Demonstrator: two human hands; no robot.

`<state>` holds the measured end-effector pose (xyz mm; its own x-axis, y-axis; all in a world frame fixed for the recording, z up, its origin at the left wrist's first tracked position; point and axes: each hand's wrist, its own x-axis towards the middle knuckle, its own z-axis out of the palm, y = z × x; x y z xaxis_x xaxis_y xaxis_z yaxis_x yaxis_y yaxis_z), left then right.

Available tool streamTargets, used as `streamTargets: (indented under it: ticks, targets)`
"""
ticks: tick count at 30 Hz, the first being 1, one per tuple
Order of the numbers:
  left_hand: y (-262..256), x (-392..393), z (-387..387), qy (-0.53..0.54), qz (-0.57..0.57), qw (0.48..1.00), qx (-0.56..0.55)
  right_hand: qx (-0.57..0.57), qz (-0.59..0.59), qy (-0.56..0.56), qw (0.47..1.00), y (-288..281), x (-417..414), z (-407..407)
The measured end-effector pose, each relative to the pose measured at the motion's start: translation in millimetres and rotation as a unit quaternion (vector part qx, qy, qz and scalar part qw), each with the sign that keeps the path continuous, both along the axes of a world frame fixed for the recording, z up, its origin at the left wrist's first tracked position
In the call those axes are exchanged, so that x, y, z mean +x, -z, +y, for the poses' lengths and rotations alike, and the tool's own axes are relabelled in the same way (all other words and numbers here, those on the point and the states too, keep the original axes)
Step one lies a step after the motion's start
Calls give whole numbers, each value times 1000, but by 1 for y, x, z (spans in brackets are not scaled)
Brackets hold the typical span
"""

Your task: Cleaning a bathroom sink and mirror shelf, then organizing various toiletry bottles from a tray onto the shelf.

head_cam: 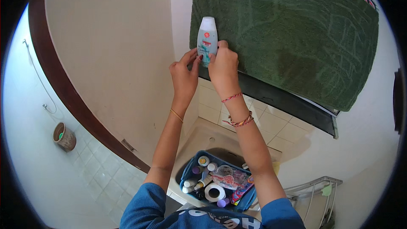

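A pale blue bottle of milk cleanser with a white cap (207, 43) stands out before me, cap end up in the picture, at the left edge of a dark green textile mat (286, 38). My left hand (187, 76) pinches the bottle's lower left side between thumb and fingers. On its lower right side, my right hand (224, 65) grips it as well. Below, between my forearms, a blue plastic basket (187, 168) holds a white roll (215, 192), a clear printed plastic pack (229, 177) and several small bottles.
The basket sits in a beige sink (203, 130) before a tiled wall. A black ledge (279, 98) runs under the mat. At lower right stands a metal rack (318, 190). A brown door frame (79, 92) and a patterned bin (65, 137) lie to the left.
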<state>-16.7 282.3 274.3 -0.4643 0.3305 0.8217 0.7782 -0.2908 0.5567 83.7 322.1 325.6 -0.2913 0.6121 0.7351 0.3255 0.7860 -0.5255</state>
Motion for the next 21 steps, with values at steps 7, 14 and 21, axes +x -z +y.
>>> streamTargets:
  ticks: [7, 14, 21]
  targets:
    - [5, 6, 7, -49, 19, 998, -17, 72, 43, -12, 996, 7, 1, 8]
    - [6, 11, -1, -125, 72, 989, -22, 19, 23, -46, 998, 11, 8, 7]
    - [32, 27, -90, -176, 87, 980, 45, 58, 202, -66, 976, 21, 60, -24]
